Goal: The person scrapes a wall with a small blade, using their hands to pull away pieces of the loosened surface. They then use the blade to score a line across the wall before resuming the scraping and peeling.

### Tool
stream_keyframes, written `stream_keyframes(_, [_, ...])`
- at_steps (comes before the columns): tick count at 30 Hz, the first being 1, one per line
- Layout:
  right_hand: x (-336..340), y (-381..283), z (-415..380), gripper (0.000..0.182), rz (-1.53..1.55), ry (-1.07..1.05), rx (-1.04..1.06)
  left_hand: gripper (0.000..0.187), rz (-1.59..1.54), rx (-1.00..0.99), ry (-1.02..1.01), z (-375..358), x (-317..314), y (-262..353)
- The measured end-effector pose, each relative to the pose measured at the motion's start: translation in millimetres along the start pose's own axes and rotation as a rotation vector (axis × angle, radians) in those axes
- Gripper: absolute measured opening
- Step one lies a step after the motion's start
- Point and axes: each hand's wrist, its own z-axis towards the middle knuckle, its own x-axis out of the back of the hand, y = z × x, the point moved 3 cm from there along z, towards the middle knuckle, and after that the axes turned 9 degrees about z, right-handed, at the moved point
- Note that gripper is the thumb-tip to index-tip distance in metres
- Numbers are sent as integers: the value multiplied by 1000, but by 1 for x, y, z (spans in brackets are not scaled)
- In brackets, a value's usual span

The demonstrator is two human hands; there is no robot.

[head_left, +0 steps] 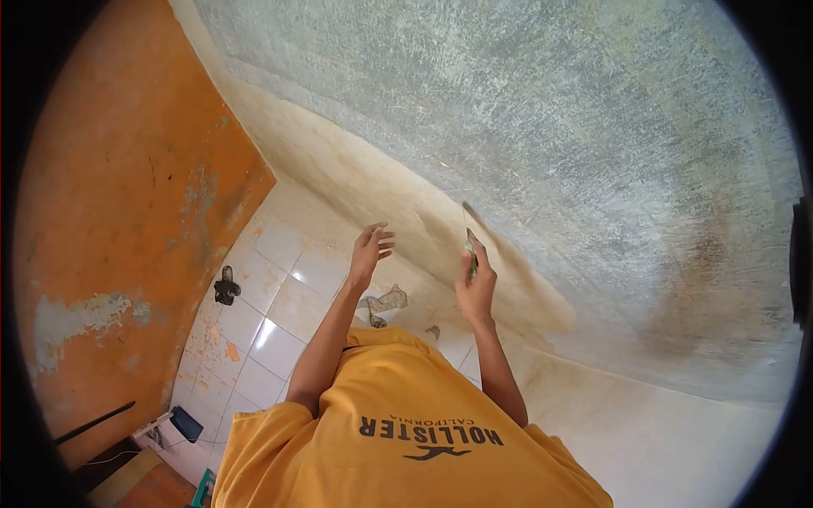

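My right hand (478, 284) is closed around the greenish handle of a scraper (471, 243). Its thin blade points up and meets the worn grey-green wall (542, 127) near the border with a cream band (373, 173). Most of the handle is hidden by my fingers. My left hand (371, 248) hangs in the air to the left, over the tiled floor, with its fingers slightly bent and apart and nothing in them. Both forearms reach forward from my yellow shirt (423, 398).
An orange wall (127, 169) with peeled patches rises on the left. White floor tiles (279, 305) carry orange paint flakes (231, 351). A dark object (226, 286) and a crumpled greyish thing (388, 300) lie there. A dark blue dustpan-like piece (186, 423) sits lower left.
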Motion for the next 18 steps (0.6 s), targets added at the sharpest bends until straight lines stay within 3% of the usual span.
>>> stream_keyframes(5, [-9, -6, 6, 34, -57, -76, -82, 40, 21, 4, 10, -1, -5, 3])
stream_keyframes(9, [1, 8, -4, 34, 28, 87, 155, 40, 5, 18, 9, -3, -2, 4])
stream_keyframes(12, [-12, 0, 1, 33, -48, -22, -65, 40, 1, 21, 24, -2, 0, -4])
stream_keyframes(16, [1, 2, -5, 33, 55, 68, 55, 39, 1, 30, 13, -5, -2, 2])
stream_keyframes(18, [0, 5, -5, 33, -31, 7, -55, 39, -2, 34, 11, -6, -3, 1])
